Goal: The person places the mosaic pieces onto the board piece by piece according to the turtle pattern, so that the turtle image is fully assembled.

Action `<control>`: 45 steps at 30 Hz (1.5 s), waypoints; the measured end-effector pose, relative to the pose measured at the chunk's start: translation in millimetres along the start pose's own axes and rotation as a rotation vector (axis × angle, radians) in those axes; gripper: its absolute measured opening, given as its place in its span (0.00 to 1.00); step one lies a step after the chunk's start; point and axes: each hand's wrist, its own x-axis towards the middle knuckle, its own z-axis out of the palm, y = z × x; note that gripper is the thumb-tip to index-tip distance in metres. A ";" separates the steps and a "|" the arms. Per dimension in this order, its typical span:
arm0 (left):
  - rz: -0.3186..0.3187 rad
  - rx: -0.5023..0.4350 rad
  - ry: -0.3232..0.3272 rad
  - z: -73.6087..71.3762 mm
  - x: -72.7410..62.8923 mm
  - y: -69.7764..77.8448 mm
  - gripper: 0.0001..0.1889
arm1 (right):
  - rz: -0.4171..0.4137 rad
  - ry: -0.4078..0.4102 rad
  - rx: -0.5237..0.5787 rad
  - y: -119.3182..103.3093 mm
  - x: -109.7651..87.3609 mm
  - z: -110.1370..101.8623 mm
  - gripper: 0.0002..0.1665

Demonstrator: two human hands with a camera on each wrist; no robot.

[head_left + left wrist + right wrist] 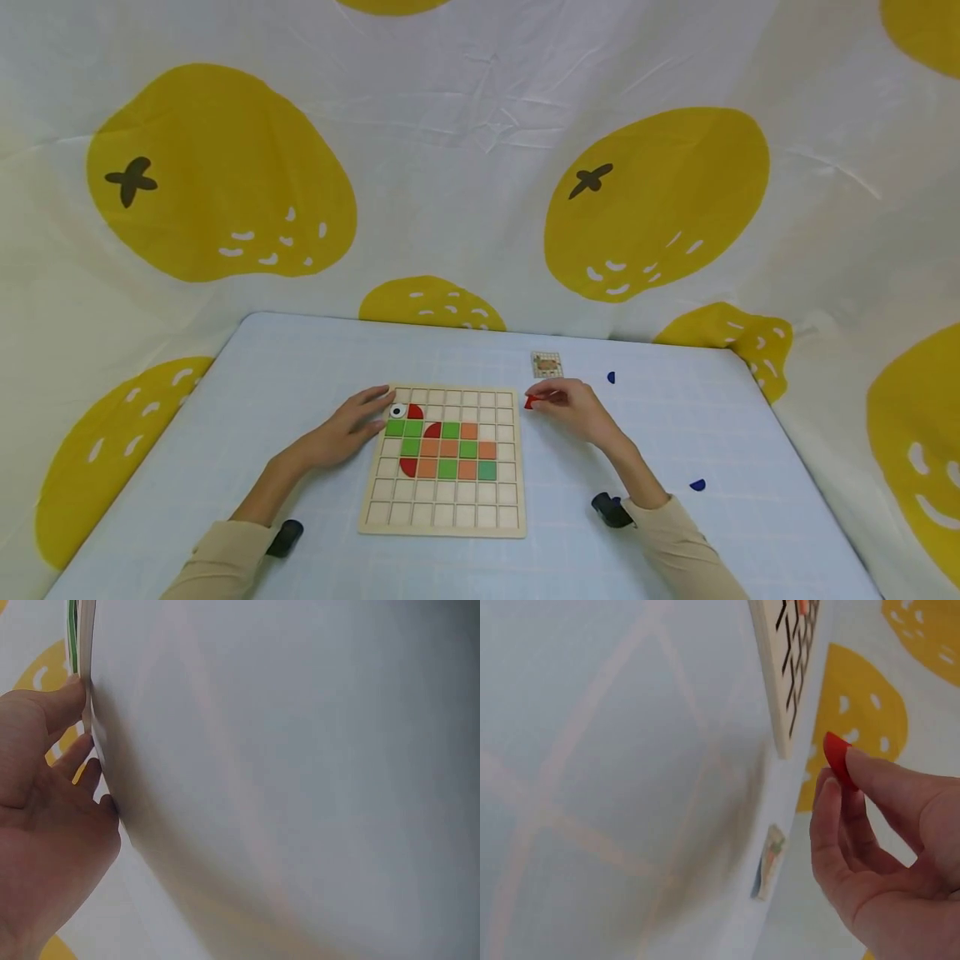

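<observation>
A wooden grid board (443, 507) lies on the table, with green, orange and red tiles plus a white eye tile (397, 410) forming a figure in its upper rows. My left hand (352, 432) rests flat on the table with straight fingers against the board's left edge (84, 690). My right hand (566, 406) is just right of the board's top right corner and pinches a small red quarter-round piece (530, 402) (838, 757) between thumb and fingers, above the table.
A small picture card (547, 364) (769, 862) lies behind the right hand. Two dark blue pieces sit on the table, one (611, 377) near the card and one (697, 485) at the right. A yellow-spotted white cloth (480, 167) surrounds the table.
</observation>
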 end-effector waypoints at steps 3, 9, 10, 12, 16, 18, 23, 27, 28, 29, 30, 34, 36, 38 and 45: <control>0.012 -0.005 0.006 -0.6 0.0 1.2 0.28 | -0.031 -0.030 0.007 -3.8 3.0 5.2 0.11; 0.028 0.007 0.018 -1.6 -0.8 -0.2 0.28 | -0.079 -0.086 0.031 -10.7 8.7 15.7 0.11; 0.029 0.007 0.019 -1.5 -0.7 -0.3 0.28 | -0.081 -0.097 0.031 -11.6 9.8 17.6 0.11; 0.029 0.009 0.018 -1.2 -0.6 -0.8 0.28 | -0.080 -0.121 0.026 -13.8 11.5 21.3 0.11; 0.029 0.010 0.013 -0.5 -0.2 -1.3 0.28 | -0.084 -0.170 0.024 -17.6 13.9 28.1 0.11; 0.030 0.011 0.011 -0.5 -0.3 -1.1 0.28 | -0.085 -0.196 0.032 -19.9 14.3 31.1 0.11; 0.028 0.005 0.009 -0.2 -0.4 -0.7 0.28 | -0.105 -0.259 0.037 -22.9 16.5 38.6 0.10; 0.023 0.006 0.006 -0.2 -0.4 -0.5 0.28 | -0.117 -0.302 0.031 -26.1 17.7 42.6 0.10; 0.023 0.005 0.006 -0.4 -0.4 -0.2 0.28 | -0.118 -0.309 0.027 -27.5 17.7 43.2 0.10; 0.022 0.003 0.006 -0.6 -0.3 -0.1 0.28 | -0.119 -0.313 0.021 -28.9 17.8 43.8 0.10; 0.026 0.007 0.007 -0.8 -0.4 0.0 0.28 | -0.121 -0.315 0.018 -29.9 18.3 44.5 0.10; 0.024 0.012 0.007 -1.3 -0.2 0.2 0.28 | -0.124 -0.294 0.006 -32.1 20.9 47.8 0.09; 0.023 0.017 0.006 -1.3 -0.2 0.6 0.28 | -0.113 -0.272 0.010 -32.7 22.0 48.8 0.09; 0.019 0.012 0.005 -1.5 -0.6 2.1 0.28 | -0.102 -0.251 0.014 -32.4 23.0 50.0 0.09; 0.015 0.010 0.006 -1.9 -0.6 3.5 0.28 | -0.097 -0.274 0.031 -33.3 26.7 48.9 0.07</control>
